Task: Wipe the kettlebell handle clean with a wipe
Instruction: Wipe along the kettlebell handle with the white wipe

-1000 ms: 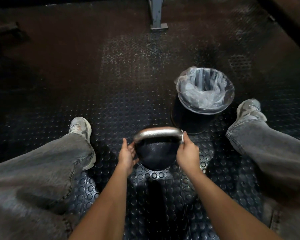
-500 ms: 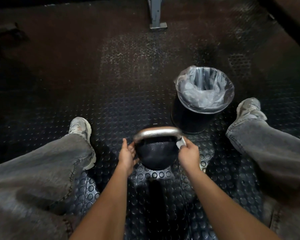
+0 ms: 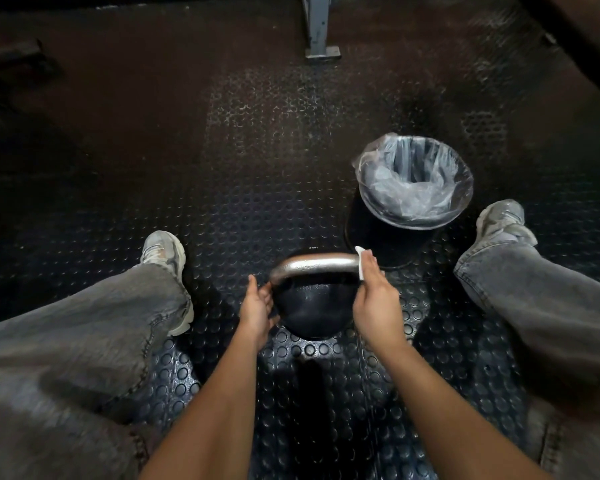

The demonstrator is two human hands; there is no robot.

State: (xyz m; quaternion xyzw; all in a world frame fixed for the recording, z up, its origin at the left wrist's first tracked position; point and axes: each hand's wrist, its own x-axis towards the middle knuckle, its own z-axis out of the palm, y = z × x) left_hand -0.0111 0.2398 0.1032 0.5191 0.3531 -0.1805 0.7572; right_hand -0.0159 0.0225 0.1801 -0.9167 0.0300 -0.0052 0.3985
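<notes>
A black kettlebell (image 3: 310, 306) with a silver handle (image 3: 317, 264) stands on the studded rubber floor between my legs. My right hand (image 3: 374, 299) presses a small white wipe (image 3: 361, 263) around the right end of the handle. My left hand (image 3: 257, 306) cups the left side of the bell's body just below the handle's left end. Most of the wipe is hidden under my right fingers.
A black bin lined with a clear plastic bag (image 3: 414, 183) stands just beyond the kettlebell to the right. My legs in grey jeans and pale shoes (image 3: 163, 251) (image 3: 501, 220) flank the bell. A metal equipment foot (image 3: 321, 29) stands far ahead.
My right hand with the wipe slid down the right side of the handle, then came back up to its top right corner. My left hand stayed on the bell.
</notes>
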